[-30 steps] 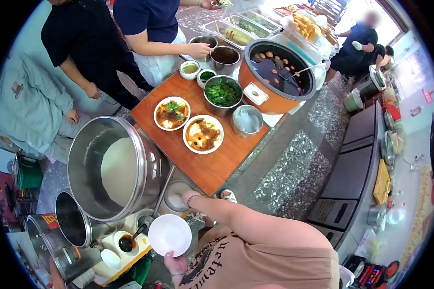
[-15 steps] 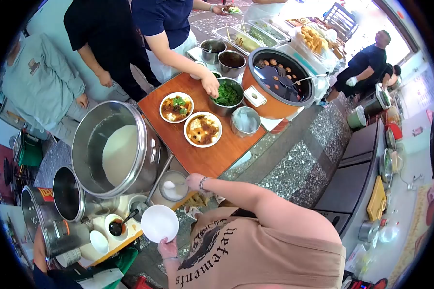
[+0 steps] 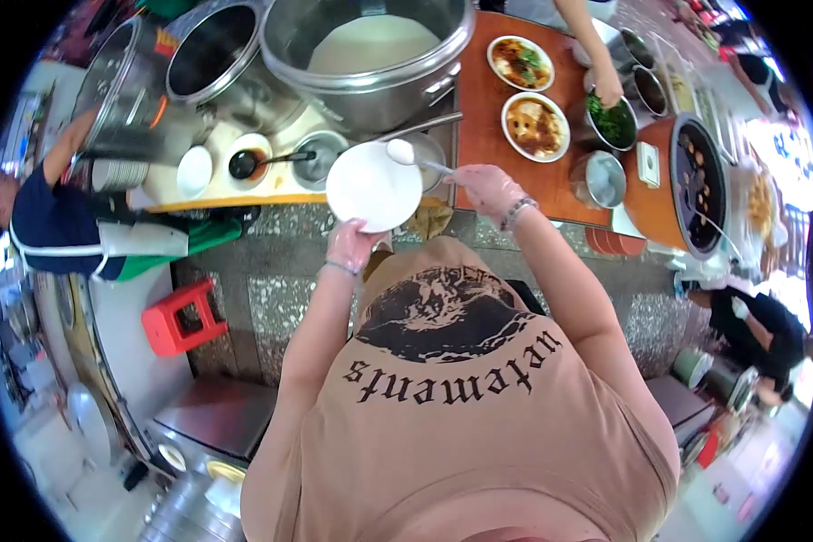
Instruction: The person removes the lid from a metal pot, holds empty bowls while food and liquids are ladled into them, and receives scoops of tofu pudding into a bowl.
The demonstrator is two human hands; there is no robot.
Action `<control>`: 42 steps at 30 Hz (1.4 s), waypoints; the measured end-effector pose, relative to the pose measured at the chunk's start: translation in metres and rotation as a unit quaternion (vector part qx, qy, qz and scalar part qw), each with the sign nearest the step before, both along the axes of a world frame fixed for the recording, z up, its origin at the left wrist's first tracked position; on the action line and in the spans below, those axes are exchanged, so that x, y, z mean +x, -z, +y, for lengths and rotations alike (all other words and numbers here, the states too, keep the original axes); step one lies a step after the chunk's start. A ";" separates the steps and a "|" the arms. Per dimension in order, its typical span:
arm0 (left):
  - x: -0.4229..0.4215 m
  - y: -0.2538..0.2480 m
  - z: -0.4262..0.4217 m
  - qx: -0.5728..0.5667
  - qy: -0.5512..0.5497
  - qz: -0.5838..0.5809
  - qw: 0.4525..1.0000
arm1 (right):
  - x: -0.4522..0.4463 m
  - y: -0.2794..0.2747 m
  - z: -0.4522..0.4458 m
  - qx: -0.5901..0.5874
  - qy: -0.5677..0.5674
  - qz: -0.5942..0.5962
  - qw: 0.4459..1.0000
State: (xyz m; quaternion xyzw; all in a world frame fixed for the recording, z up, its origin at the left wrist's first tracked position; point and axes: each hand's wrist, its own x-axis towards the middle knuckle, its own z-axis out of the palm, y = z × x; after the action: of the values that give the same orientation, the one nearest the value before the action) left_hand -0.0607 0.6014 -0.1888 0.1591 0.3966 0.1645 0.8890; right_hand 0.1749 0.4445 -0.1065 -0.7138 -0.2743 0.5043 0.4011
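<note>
The white bowl (image 3: 375, 194) looks round, plain and smooth — on the wearer's side of the big steel pot (image 3: 361, 83). The left hand (image 3: 354, 246) grasps its near rim; the right hand (image 3: 490, 191) pinches a white-tipped spoon (image 3: 435, 166) at the bowl's edge, also pot-side. Blackletter on the tan shirt (image 3: 479, 434) reads "vetements" — a red-and-yellow label (image 3: 167, 42), left of the pot, is illegible.

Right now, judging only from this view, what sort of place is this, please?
Probably the serving area of a small eatery. A large metal pot holds a pale mass, two bowls of food stand on a wooden table, and the person's left hand holds a white bowl.
</note>
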 end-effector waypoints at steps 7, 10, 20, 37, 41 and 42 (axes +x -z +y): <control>0.015 -0.024 -0.015 0.029 0.002 -0.021 0.999 | -0.025 -0.043 0.008 -0.098 0.048 0.061 0.992; 0.015 -0.031 -0.018 0.022 0.006 -0.057 0.998 | -0.032 -0.027 0.009 -0.100 0.007 0.016 0.995; 0.013 -0.058 -0.027 0.022 -0.017 -0.048 0.998 | -0.044 -0.020 -0.005 0.046 -0.080 -0.382 0.920; -0.092 -0.047 0.070 -0.010 -0.045 0.061 0.997 | 0.027 0.109 0.089 -0.234 0.003 -0.293 0.927; -0.113 -0.050 0.084 -0.002 -0.042 0.072 0.996 | 0.050 0.071 0.096 -0.159 0.004 -0.554 0.817; -0.113 -0.051 0.091 0.005 -0.033 0.064 0.997 | 0.054 0.074 0.099 -0.157 0.012 -0.562 0.812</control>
State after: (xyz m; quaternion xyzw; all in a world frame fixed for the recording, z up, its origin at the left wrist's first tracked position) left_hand -0.1739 0.6921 -0.1381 0.1608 0.4572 0.1850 0.8549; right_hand 0.2289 0.5436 -0.1809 -0.9295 -0.3599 0.0466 0.0657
